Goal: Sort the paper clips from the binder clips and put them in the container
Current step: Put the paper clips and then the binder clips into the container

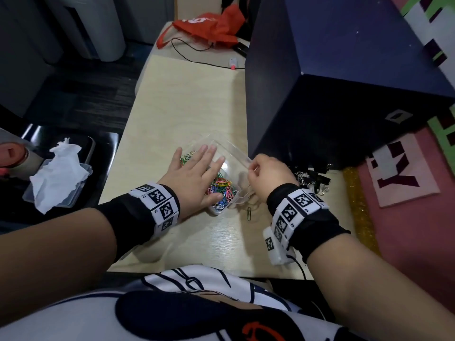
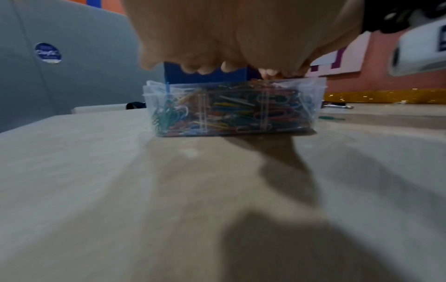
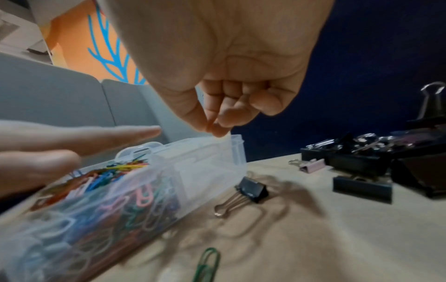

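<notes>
A clear plastic container (image 1: 237, 198) (image 2: 311, 99) (image 3: 72, 225) sits on the pale table, heaped with coloured paper clips (image 1: 221, 187) (image 3: 115, 171). My left hand (image 1: 194, 173) (image 2: 229, 68) lies flat over the clips, fingers straight. My right hand (image 1: 252, 168) (image 3: 214, 129) pinches the edge of the raised clear lid (image 1: 231, 148) (image 3: 207, 156) between thumb and forefinger. One green paper clip (image 1: 249, 214) (image 3: 207, 263) lies loose on the table beside the container. A black binder clip (image 3: 251, 188) lies by the lid, and a pile of binder clips (image 1: 312, 178) (image 3: 362, 158) sits further right.
A tall dark blue box (image 1: 320, 82) stands right behind the container and the pile. A pink binder clip (image 3: 311, 166) lies near the pile. On a black seat to the left a second clear box (image 1: 59, 183) holds white tissue. A red bag (image 1: 211, 25) lies at the far end.
</notes>
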A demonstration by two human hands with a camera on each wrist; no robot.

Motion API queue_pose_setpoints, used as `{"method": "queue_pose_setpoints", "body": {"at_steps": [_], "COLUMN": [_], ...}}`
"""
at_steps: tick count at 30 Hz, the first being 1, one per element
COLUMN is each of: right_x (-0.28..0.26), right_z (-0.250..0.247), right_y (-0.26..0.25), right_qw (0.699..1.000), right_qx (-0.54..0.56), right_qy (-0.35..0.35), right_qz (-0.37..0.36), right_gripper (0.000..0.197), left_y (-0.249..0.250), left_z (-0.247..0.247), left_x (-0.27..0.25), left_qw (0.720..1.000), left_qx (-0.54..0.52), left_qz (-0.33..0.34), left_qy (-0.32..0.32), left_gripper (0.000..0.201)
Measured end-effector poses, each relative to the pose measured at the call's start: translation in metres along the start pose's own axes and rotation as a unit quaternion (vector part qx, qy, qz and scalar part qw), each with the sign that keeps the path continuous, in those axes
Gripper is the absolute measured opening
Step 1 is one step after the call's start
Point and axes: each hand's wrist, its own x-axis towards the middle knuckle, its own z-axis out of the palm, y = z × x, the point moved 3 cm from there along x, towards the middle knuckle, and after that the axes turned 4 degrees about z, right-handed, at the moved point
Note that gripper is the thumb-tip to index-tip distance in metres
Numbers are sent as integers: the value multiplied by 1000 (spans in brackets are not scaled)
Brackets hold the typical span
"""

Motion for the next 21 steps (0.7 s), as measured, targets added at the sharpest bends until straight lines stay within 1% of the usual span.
{"method": "queue_pose_setpoints", "body": {"at_steps": [2,4,5,6,10,12,14,17,19,21], "right_x": [0,-1,-1,-2,-7,-11,-13,-11,-9,-7], "right_z": [-3,-1,1,2,11,13,16,20,24,27], "right_y": [6,8,8,7,-4,-11,-14,-14,-14,-16], "right_qw": [1000,1000,1000,1000,1000,999,998,997,997,996], "right_qx": [-8,-14,-16,-17,-11,-4,-1,-20,-38,-52], "right_qy": [-1,-6,-7,-8,0,18,12,-13,-21,-21], "right_qz": [16,19,17,12,-19,-48,-68,-67,-63,-64], "right_gripper": [16,15,15,15,13,11,12,25,35,38], "left_y": [5,6,6,5,9,11,7,-6,-15,-18], "left_z": [-1,6,10,13,12,9,6,1,4,11], "left_x": [-2,-4,-4,-4,2,6,6,1,-4,-6], "left_qw": [998,994,993,992,994,994,995,997,998,998], "left_qx": [1,2,5,9,16,27,23,-15,-16,2], "left_qz": [60,105,116,119,94,95,96,70,61,58], "left_qy": [9,-17,-31,-39,-54,-48,-30,14,8,-15], "left_gripper": [89,98,103,105,99,102,102,97,103,113]}}
